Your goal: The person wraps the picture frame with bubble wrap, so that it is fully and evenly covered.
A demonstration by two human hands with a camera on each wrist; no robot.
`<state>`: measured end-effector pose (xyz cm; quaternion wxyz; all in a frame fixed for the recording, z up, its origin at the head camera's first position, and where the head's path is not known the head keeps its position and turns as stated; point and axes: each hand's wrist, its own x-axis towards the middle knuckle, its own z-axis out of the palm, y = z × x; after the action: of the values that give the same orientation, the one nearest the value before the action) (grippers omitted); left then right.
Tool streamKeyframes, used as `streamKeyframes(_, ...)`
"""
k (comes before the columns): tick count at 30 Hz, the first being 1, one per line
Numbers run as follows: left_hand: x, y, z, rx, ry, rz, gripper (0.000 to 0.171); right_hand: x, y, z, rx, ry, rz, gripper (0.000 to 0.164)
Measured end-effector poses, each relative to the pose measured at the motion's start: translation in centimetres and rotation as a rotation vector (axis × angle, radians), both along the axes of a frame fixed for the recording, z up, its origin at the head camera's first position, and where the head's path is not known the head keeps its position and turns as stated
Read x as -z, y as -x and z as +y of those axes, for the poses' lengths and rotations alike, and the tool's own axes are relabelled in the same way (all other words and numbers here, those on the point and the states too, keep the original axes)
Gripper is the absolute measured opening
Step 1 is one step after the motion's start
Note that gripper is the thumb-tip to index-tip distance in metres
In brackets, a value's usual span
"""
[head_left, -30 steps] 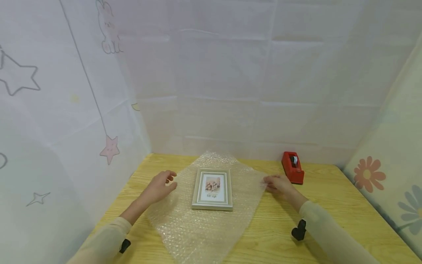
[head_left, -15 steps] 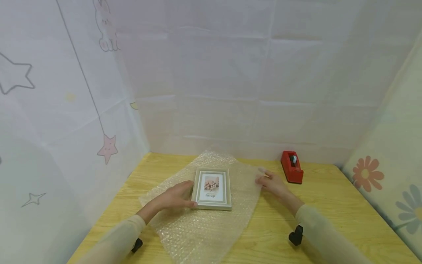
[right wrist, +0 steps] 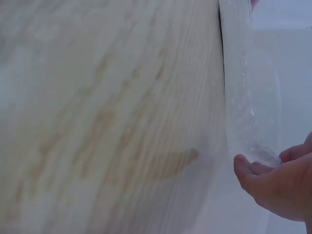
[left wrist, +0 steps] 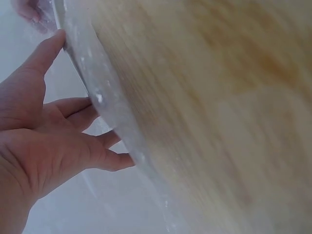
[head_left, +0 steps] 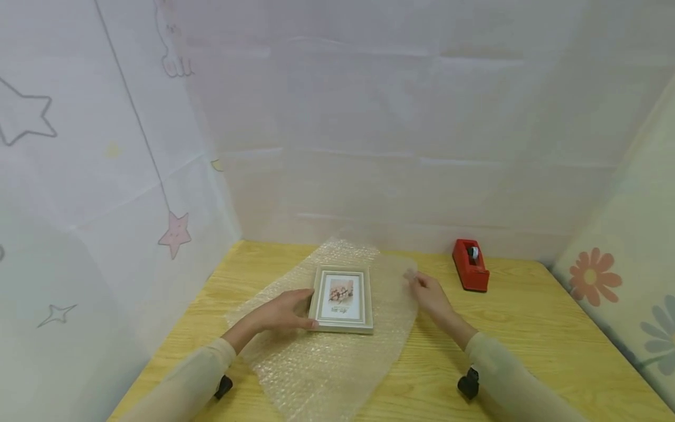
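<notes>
A silver-beige picture frame (head_left: 341,319) with a flower print lies face up on a sheet of bubble wrap (head_left: 311,375) turned cornerwise on the table. My left hand (head_left: 282,312) rests against the frame's left side, thumb at its near left corner. In the left wrist view its fingers (left wrist: 73,105) are spread and nearly straight along that edge. My right hand (head_left: 433,299) pinches the right corner of the bubble wrap, lifted a little. The right wrist view shows the thumb (right wrist: 243,170) at the gathered film (right wrist: 261,153).
A red tape dispenser (head_left: 471,266) with a roll of tape stands at the back right of the yellow wood-grain table (head_left: 527,328). Pale printed cloth (head_left: 358,129) hangs behind the table and along both sides.
My left hand has moved right from the wrap's left side onto the frame's left edge. My right hand has drawn the wrap's right corner inward and slightly up; the frame stays in place.
</notes>
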<state>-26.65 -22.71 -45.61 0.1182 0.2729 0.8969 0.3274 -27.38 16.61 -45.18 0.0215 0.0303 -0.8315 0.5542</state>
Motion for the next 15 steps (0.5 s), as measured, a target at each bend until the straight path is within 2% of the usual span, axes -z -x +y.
streamKeyframes(4,-0.2,0.0,0.0,0.003,-0.005,-0.010,0.098,-0.6,-0.1,-0.6,-0.012,0.009,0.032,0.045)
streamKeyframes(11,-0.5,-0.1,-0.1,-0.005,0.002,-0.033,0.099,-2.1,-0.4,-2.2,-0.090,0.199,0.040,0.044)
streamKeyframes(15,-1.0,-0.3,0.0,-0.014,0.013,-0.031,0.099,-3.1,-0.6,-3.3,-0.109,0.204,0.060,0.044)
